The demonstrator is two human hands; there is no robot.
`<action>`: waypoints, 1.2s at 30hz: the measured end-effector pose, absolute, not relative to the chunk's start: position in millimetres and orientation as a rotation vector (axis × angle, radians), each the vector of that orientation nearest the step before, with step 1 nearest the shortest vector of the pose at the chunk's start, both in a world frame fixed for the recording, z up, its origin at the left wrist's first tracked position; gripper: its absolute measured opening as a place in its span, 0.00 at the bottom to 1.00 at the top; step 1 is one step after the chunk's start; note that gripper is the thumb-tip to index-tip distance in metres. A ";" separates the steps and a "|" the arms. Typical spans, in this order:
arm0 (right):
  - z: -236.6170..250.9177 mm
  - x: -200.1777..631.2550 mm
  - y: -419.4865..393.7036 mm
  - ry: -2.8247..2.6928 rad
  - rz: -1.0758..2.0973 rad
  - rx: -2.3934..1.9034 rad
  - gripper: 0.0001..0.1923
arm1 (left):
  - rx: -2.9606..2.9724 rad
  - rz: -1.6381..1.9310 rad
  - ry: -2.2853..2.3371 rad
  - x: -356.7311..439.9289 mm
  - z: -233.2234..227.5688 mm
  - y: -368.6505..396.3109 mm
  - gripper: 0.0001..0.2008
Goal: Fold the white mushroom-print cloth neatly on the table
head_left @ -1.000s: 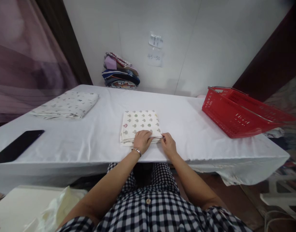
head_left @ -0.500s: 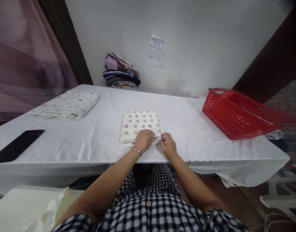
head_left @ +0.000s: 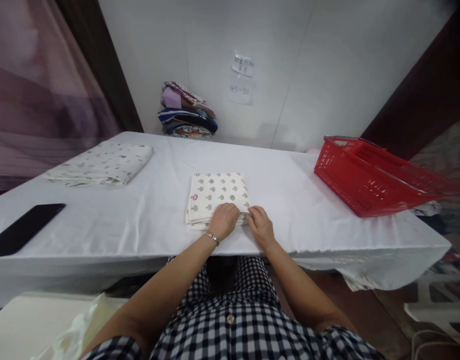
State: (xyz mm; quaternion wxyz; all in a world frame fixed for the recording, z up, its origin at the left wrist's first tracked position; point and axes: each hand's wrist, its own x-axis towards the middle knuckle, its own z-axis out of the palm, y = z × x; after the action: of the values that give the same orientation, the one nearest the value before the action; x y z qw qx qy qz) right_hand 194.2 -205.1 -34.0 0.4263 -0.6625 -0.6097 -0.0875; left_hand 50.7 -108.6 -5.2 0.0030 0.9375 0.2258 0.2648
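A pale wall [head_left: 327,60] closes the back of the room, with two small paper notes [head_left: 241,77] stuck on it, one above the other. A dark wooden frame [head_left: 98,65] runs up the left side, with a purplish curtain [head_left: 35,100] beyond it, and another dark panel stands at the far right.

A long table [head_left: 140,220] fills the middle of the view, covered with a white cloth that hangs over the near edge. At its right end sits a red plastic basket [head_left: 365,180] with a metal handle, tilted toward the table's edge. At the far left corner lies a flat folded sheet [head_left: 102,162] with small grey marks. A stack of coloured fabrics [head_left: 187,112] leans against the wall at the back. A dark phone [head_left: 23,229] lies near the left front edge.

In the middle, close to the near edge, lies a folded cloth [head_left: 215,192], cream with rows of little tree shapes. The left hand [head_left: 223,220] rests palm down on its near right part, fingers curled over the edge. The right hand [head_left: 260,227] is just beside it at the cloth's near right corner, fingertips pinching the edge. The two hands nearly touch. A thin bracelet [head_left: 212,237] circles the left wrist.
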 end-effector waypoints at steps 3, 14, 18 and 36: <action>-33.6 194.5 -206.2 -1.530 -0.211 -1.654 0.15 | 2.895 0.821 0.657 48.1 -8.5 -107.1 0.07; -32.6 194.5 -206.0 -1.584 -0.196 -1.690 0.15 | 2.861 0.775 0.787 50.5 1.5 -109.5 0.08; -31.6 194.1 -205.6 -1.570 -0.192 -1.682 0.14 | 2.860 0.789 0.731 48.0 -1.2 -111.2 0.07; -30.8 192.3 -199.9 -1.557 -0.250 -1.557 0.11 | 2.809 0.768 0.850 55.7 4.6 -108.8 0.09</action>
State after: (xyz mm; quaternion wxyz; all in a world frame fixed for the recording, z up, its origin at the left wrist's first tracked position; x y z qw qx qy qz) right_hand 192.3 -199.9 -30.8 0.4465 -0.6286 -0.6287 -0.1010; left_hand 55.7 -108.8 4.6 0.0540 0.9246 0.2798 0.2529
